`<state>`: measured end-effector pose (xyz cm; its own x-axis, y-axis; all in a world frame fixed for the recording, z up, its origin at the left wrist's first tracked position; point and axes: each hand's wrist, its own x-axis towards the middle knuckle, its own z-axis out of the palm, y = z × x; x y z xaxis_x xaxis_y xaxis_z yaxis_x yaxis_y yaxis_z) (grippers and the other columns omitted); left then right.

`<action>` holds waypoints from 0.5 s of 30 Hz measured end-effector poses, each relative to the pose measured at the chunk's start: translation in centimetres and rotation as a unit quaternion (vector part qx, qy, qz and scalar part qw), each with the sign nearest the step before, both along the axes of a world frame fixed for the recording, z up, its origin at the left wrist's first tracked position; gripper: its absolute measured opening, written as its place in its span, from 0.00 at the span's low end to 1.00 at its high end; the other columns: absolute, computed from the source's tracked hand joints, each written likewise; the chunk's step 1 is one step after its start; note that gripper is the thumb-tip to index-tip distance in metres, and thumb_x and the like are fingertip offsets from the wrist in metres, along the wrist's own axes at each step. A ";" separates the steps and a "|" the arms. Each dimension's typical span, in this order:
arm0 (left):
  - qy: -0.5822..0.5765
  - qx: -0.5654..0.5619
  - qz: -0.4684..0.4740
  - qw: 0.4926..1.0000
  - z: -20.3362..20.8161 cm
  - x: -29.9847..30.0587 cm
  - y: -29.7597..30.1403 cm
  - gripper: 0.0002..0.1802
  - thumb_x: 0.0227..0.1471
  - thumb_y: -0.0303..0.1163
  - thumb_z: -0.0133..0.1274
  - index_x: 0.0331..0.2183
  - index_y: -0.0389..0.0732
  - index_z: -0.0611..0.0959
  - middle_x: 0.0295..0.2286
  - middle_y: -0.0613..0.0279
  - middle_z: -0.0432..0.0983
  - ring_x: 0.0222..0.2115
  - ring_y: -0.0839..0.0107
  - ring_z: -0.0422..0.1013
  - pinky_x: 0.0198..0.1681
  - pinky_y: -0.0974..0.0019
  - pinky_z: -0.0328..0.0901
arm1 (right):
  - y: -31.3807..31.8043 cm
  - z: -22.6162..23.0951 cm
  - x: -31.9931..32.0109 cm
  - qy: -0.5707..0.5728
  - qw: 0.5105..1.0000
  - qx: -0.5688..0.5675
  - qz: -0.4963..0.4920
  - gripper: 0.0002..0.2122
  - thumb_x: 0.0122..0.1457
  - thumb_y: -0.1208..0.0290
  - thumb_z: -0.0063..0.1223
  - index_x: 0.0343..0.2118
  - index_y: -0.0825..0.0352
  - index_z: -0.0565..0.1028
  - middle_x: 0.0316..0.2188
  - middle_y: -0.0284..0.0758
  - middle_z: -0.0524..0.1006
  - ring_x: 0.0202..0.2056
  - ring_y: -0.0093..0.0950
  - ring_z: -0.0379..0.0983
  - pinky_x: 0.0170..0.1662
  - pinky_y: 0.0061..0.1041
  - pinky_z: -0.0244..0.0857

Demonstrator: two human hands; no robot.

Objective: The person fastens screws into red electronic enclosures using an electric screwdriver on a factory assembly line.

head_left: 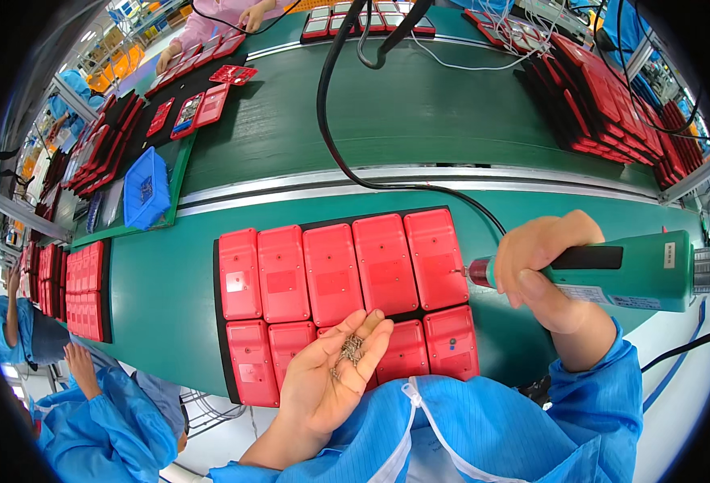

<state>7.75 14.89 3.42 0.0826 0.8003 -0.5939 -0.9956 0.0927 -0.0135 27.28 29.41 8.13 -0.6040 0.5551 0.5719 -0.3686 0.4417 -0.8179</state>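
Blue-sleeved at a green bench [154,282], apparently working at the fastening step, seemingly drawing on a handful of small metal screws [348,352] for a powered driver. Likely needing next to square the tip over a screw hole and press steadily, while keeping the loose supply from spilling. Nearest, reaching up from the lower edge, cupping the screws in the upturned left hand [323,382], curling the fingers slightly, cradling rather than clenching, and hiding part of the front row below. Working there over two rows of red casings [385,262], all lying on a black board [403,316] directly before the body. To the right, bending the elbow and wrapping the right hand [528,258] around the front of a green electric screwdriver [645,274], closing the fingers on it, holding it sideways and pointing its red collar [480,272] leftward at the end casing of the back row; touching or just hovering, impossible to tell. Working short of a metal rail [274,189], a black cable [443,191] and, at left, a blue bin [152,211]. Farthest off, facing a pink-sleeved co-worker [210,20] across the green belt [291,133].
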 end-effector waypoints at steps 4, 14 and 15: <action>-0.001 0.041 -0.029 0.999 -1.2 -0.1 -0.2 0.15 0.52 0.25 0.34 0.43 0.28 0.62 0.41 0.47 0.64 0.42 0.59 0.64 0.46 0.64 0.63 | -0.2 -0.8 -0.5 0.043 0.998 -0.001 -0.035 0.09 0.41 0.87 0.47 0.27 0.71 0.63 0.17 0.36 0.68 0.16 0.22 0.66 0.19 0.17 0.61; 0.054 0.078 -0.103 0.990 -2.1 -0.2 0.1 0.13 0.52 0.34 0.40 0.34 0.35 0.73 0.25 0.58 0.71 0.27 0.72 0.69 0.24 0.76 0.65 | 0.4 -1.0 -1.4 -0.031 0.998 0.016 -0.047 0.09 0.45 0.83 0.46 0.27 0.65 0.60 0.12 0.33 0.64 0.11 0.20 0.60 0.16 0.20 0.57; 0.096 0.076 -0.105 0.987 -2.0 0.1 0.5 0.14 0.53 0.35 0.40 0.35 0.35 0.74 0.23 0.61 0.69 0.23 0.74 0.64 0.21 0.78 0.60 | 0.4 -1.1 -1.5 -0.033 0.998 0.014 -0.050 0.09 0.45 0.83 0.46 0.27 0.65 0.60 0.12 0.33 0.64 0.11 0.20 0.60 0.16 0.20 0.57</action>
<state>7.85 15.35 1.44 0.1536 0.8589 -0.4887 -0.9373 0.2832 0.2031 25.78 29.82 7.00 -0.5825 0.5986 0.5498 -0.2675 0.4976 -0.8251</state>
